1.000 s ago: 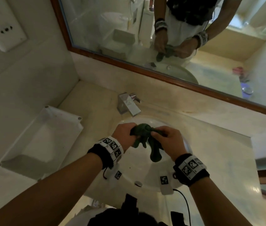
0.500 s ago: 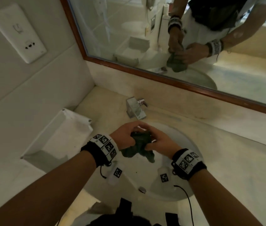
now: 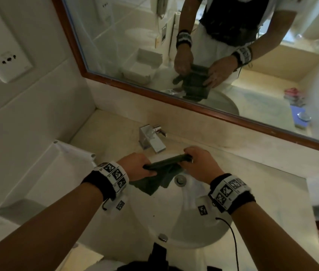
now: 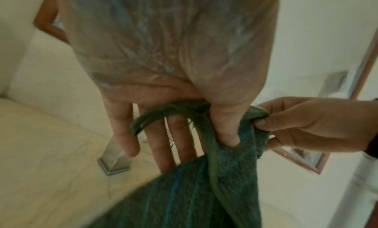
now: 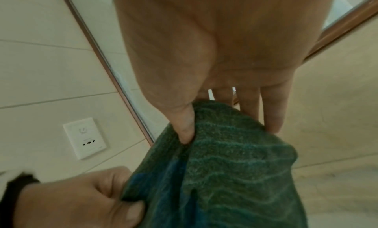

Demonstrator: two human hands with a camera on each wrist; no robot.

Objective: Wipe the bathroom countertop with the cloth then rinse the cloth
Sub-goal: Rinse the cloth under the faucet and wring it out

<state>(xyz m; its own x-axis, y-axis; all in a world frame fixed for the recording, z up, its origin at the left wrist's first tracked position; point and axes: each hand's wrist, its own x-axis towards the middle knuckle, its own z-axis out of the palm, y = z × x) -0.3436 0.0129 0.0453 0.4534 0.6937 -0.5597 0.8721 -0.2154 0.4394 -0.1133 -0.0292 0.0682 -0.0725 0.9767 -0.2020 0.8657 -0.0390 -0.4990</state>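
A dark green cloth (image 3: pixel 164 169) with blue stripes hangs spread over the white sink basin (image 3: pixel 192 218), just in front of the chrome tap (image 3: pixel 151 138). My left hand (image 3: pixel 137 167) pinches its left top edge with the thumb pressed on the fabric (image 4: pixel 225 131). My right hand (image 3: pixel 199 163) pinches the right top edge between thumb and fingers (image 5: pixel 185 126). The cloth's top edge is stretched between both hands and its body (image 5: pixel 225 175) drapes down toward the drain (image 3: pixel 180 179). The beige countertop (image 3: pixel 272 192) surrounds the basin.
A white tray-like box (image 3: pixel 43 182) sits on the counter at the left. A wood-framed mirror (image 3: pixel 193 55) runs along the back wall. A wall socket plate (image 3: pixel 2 47) is at the upper left. Small coloured items appear only in the mirror's reflection at far right.
The cloth was bunched and wrung between both hands; now the hands have moved apart and the cloth is pulled open along its top edge, hanging flat over the basin.
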